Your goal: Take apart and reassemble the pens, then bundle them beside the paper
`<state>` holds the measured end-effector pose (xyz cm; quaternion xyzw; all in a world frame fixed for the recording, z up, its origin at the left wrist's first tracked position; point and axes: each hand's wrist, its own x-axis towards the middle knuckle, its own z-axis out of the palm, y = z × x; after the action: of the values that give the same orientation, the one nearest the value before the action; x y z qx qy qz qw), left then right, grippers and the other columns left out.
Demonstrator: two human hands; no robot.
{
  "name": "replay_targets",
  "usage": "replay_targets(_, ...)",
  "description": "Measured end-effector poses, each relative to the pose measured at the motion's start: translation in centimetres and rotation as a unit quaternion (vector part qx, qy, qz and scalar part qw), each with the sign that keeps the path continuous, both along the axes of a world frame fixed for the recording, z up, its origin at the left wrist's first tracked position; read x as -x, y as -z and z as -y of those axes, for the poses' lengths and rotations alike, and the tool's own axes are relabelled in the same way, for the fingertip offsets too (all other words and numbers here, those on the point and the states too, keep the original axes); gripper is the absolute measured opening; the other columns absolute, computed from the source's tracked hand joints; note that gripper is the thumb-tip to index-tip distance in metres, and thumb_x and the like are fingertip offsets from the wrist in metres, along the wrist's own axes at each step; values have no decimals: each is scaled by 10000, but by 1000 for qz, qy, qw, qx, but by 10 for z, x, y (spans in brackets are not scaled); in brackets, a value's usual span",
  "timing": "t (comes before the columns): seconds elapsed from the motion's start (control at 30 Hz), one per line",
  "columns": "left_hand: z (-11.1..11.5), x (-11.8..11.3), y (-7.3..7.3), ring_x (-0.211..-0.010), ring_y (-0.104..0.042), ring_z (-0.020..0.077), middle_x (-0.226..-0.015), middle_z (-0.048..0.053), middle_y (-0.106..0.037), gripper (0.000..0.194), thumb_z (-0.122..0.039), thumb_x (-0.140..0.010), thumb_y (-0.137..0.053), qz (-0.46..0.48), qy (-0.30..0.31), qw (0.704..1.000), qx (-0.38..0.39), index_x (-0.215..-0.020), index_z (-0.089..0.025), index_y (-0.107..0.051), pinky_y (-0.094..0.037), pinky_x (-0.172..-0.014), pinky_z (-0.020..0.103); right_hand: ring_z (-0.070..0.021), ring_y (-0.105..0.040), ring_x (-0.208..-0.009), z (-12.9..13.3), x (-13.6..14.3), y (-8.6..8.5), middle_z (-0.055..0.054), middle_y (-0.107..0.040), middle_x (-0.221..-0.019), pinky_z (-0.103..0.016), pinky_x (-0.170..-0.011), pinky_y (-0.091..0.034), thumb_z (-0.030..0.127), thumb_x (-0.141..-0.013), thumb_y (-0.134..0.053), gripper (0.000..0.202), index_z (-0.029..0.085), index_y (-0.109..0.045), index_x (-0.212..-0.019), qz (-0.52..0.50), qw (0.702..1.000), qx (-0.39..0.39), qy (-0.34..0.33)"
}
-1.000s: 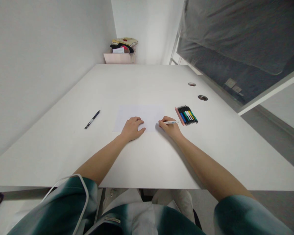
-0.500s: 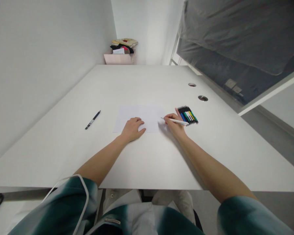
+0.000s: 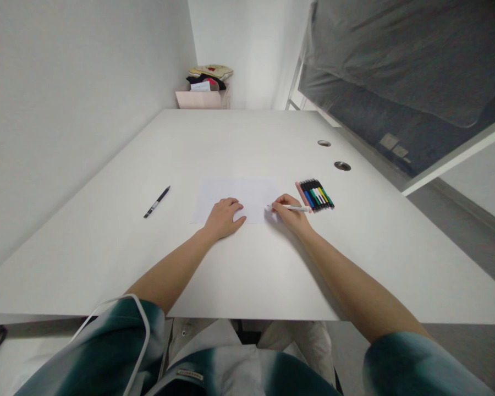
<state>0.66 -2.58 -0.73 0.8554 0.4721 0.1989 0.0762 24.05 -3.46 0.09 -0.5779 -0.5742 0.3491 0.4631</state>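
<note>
A sheet of white paper (image 3: 251, 192) lies on the white table (image 3: 247, 264) in front of me. My left hand (image 3: 224, 218) rests flat on the paper's lower left part, fingers spread. Pinched in my right hand (image 3: 291, 213) is a white pen (image 3: 297, 208), its tip pointing left over the paper's right side. Whether the tip touches the paper I cannot tell. Just beyond that hand, to the right, several markers (image 3: 317, 195) with black, blue, green and yellow parts lie in a row, a pink one at their left end.
A dark pen (image 3: 157, 202) lies on the table left of the paper. Two round cable holes (image 3: 342, 166) sit near the right edge. At the far end stands a pale pink box (image 3: 198, 99) with cloth items. A bed frame with grey fabric (image 3: 396, 66) rises at the right.
My right hand has moved slightly left with the white pen, away from the markers and further over the paper. My left hand has stayed in place.
</note>
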Motion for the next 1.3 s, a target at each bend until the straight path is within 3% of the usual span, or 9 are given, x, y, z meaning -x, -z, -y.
replay_targets(0.27,0,0,0,-1138,-542,299,-1212,123,-603,317,-369,-837,-591,5,-3,1000,2,-1095,-198,-655,-454,-978,496,-141,-496,-527,0,9,-2,-7,-604,-537,-283,-530,-362,249,-724,-554,208,216,-495,-527,48,998,-4,48)
replay_targets(0.77,0,0,0,-1142,-536,301,-1220,117,-599,323,-374,-840,-593,-1,-8,1000,5,-1104,-196,-645,-447,-977,485,-144,-498,-531,-1,11,-3,-3,-583,-521,-293,-543,-358,226,-718,-553,214,215,-489,-514,79,996,-3,36)
replay_targets(1.07,0,1,0,-1153,-532,292,-1228,115,-598,332,-373,-847,-589,-8,-6,1000,7,-1116,-186,-641,-442,-995,469,-191,-606,-740,2,5,-6,-8,-604,-598,-302,-727,-454,390,-810,-568,263,238,-513,-603,11,995,-16,102)
replay_targets(1.2,1,1,0,-1146,-533,299,-1228,122,-600,338,-364,-848,-592,-5,-6,1000,9,-1122,-170,-637,-439,-994,475,-201,-621,-777,1,2,-5,-7,-613,-619,-320,-770,-463,397,-790,-602,202,233,-577,-674,-11,997,-36,66)
replay_targets(1.3,2,0,-2,-1138,-538,281,-1211,116,-609,367,-355,-865,-577,21,4,1000,-11,-1185,-178,-604,-438,-993,460,-191,-622,-761,3,2,-5,-23,-667,-699,-320,-758,-471,423,-793,-595,232,203,-667,-783,-35,998,-40,-30)
